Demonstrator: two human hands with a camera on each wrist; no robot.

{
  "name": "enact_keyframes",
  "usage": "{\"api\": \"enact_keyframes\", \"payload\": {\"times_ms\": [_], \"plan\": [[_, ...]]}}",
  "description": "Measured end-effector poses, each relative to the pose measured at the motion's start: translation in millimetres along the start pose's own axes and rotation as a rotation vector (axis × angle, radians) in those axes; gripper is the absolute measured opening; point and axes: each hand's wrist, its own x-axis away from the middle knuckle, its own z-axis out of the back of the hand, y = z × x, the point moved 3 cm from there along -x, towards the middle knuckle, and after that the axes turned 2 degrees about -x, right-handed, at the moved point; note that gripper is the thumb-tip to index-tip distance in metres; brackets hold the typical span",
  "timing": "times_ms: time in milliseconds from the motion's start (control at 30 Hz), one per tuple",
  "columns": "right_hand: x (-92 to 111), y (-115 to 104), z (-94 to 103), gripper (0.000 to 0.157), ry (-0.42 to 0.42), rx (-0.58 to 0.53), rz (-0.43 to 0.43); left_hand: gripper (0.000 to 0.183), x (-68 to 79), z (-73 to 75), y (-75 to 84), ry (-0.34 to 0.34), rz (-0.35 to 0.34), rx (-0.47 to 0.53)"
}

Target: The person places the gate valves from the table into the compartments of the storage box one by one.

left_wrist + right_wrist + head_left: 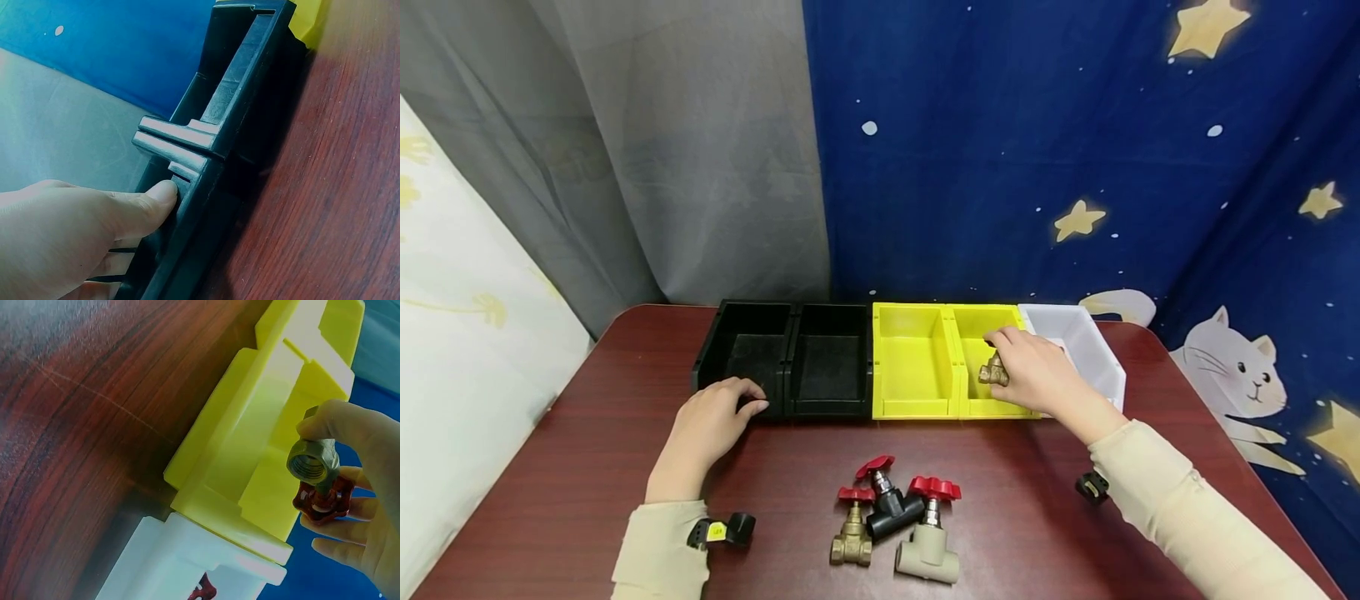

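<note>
My right hand [1033, 371] grips a brass gate valve [994, 371] above the right yellow bin [1000, 408]. In the right wrist view the valve's threaded end faces the camera, and its red handwheel [324, 499] lies against the fingers. My left hand [711, 425] is at the front of the leftmost black bin [741, 312]. The left wrist view has its thumb [164, 192] on the front rim and the other fingers on the inner side, pinching the wall; their tips are hidden.
On the table [1030, 517] lie a brass valve [852, 542], a black plastic valve [895, 510] and a beige plastic valve [928, 552], all red-handled. Also in the row stand another black bin [831, 408], another yellow bin [913, 408] and a white bin [1097, 350] holding something red [203, 589].
</note>
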Motion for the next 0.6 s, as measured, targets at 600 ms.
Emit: {"api": "enact_keyframes", "payload": {"times_ms": [600], "plan": [[-25.0,7.8,-29.8,0.076,-0.081,0.035,0.057,0.009,0.7,-0.8,-0.9,0.009,0.000,0.001]]}}
